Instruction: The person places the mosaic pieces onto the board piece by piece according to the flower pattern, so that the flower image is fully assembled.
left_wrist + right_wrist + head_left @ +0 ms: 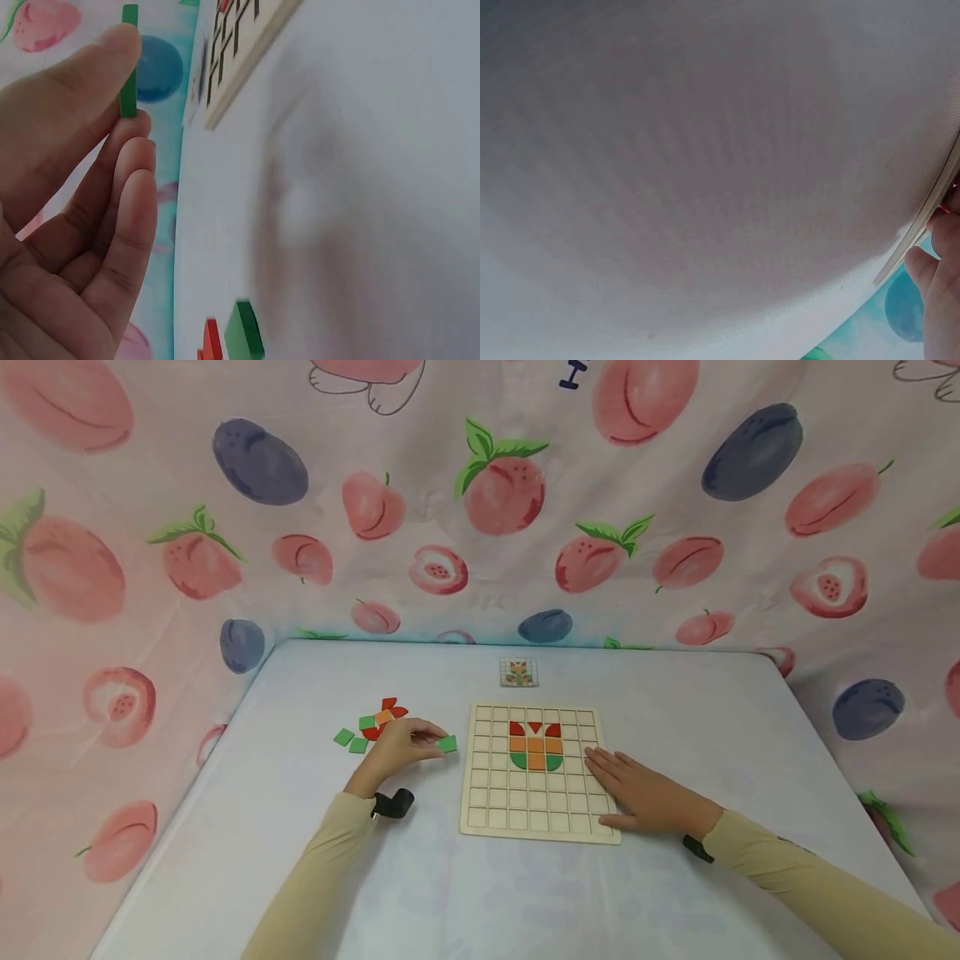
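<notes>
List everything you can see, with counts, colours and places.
Grid board: one, pale wood, mid-table.
Board pieces: three red, four orange, two green, in its middle columns.
Picture card: one, multicoloured, beyond the board.
Loose green squares: three, left of the board.
Loose orange piece: one visible, beside them.
Loose red pieces: several, partly hidden, beside them.
Held green square: one, in the left hand.
Table: one, white, underneath.
Fruit-print cloth: count unclear, pale pink, around the table.
Wrist devices: two, black, one per wrist.
Sleeves: two, tan, one per arm.
Left hand: one, left of the board.
Right hand: one, touching the board's right edge.
</notes>
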Demonstrator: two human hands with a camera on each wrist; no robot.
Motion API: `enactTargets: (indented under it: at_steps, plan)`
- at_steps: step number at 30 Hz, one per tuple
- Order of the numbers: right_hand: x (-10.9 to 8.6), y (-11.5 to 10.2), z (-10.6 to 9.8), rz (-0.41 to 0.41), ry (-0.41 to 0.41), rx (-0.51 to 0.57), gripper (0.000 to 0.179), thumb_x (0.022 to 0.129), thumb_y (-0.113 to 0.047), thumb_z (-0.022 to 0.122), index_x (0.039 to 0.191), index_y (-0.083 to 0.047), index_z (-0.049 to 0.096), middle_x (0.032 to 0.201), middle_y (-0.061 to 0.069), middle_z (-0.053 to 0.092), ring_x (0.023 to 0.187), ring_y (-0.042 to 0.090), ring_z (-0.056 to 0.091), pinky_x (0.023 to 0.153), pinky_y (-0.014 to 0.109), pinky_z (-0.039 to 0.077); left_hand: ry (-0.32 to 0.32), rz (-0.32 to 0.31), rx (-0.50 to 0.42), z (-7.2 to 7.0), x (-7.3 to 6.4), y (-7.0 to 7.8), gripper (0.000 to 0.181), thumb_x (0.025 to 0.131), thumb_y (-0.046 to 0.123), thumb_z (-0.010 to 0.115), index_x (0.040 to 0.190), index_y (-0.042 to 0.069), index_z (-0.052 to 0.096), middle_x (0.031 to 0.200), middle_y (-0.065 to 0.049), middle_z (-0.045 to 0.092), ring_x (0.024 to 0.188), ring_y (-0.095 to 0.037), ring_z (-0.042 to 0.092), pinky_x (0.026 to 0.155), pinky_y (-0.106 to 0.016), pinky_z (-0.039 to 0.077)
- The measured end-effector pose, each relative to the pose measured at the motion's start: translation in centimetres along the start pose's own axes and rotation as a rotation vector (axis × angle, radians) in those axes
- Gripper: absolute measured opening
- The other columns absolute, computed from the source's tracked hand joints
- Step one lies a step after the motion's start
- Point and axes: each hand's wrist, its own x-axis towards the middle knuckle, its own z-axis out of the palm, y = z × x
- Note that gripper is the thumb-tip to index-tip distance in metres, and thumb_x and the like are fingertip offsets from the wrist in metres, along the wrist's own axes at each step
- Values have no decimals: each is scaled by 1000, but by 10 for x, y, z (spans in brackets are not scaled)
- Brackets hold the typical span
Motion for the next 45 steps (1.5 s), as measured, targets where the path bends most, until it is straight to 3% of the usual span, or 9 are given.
enactTargets:
  at_steps: [8,11,16,20,28,36,39,42,45]
  plan:
    - [1,2,2,1,2,-3,88,89,-66,40,149,-3,23,157,11,20,144,28,21,108,14,-20,-59,14,14,29,15,15,25,73,14,80,97,9,74,92,-4,69,78,-9,58,74,-21,51]
    - [1,1,0,9,-14,-1,88,89,-65,41,149,-3,23,157,11,19,145,28,20,119,29,-4,-75,16,18,41,19,20,25,73,15,80,97,9,74,89,-4,68,75,-8,57,71,-20,49]
    - [2,1,-2,21,-33,13,88,89,-65,41,149,-4,21,158,10,17,145,26,18,116,41,20,-111,52,20,59,23,28,24,74,13,79,97,7,73,86,-4,67,74,-7,55,69,-18,48]
    - [2,2,-1,14,-20,5,88,89,-66,40,149,-4,21,158,10,17,145,26,19,117,38,18,-146,103,24,71,25,34,24,75,12,78,98,5,73,89,-6,68,76,-7,57,70,-18,48]
    - [1,3,3,-39,62,-22,86,90,-63,42,147,-1,26,155,14,23,142,29,26,111,15,-17,-181,121,22,92,28,46,27,74,14,79,98,5,73,93,-6,68,79,-8,58,71,-18,48]
    - [0,0,0,-38,62,-17,85,90,-62,45,147,-1,27,154,15,25,141,30,27,117,35,17,-215,67,26,105,29,55,25,73,15,80,97,8,73,92,-1,68,78,-5,56,72,-18,47]
    - [0,0,0,-17,27,3,86,90,-64,43,148,-2,25,156,13,23,143,29,24,119,27,1,-224,61,53,109,30,57,25,72,15,80,96,10,74,91,1,69,79,-4,57,73,-17,47]
    - [1,1,0,-3,-3,12,87,90,-65,41,149,-3,23,157,12,19,144,28,21,111,15,-18,-233,59,74,111,31,60,25,71,14,81,95,10,74,91,2,70,80,-4,57,74,-17,47]
    - [1,1,0,-6,-15,-1,87,90,-65,39,149,-3,22,157,12,19,144,29,21,107,13,-22,-238,54,85,112,31,63,25,70,12,81,94,10,73,91,1,70,80,-6,57,73,-17,47]
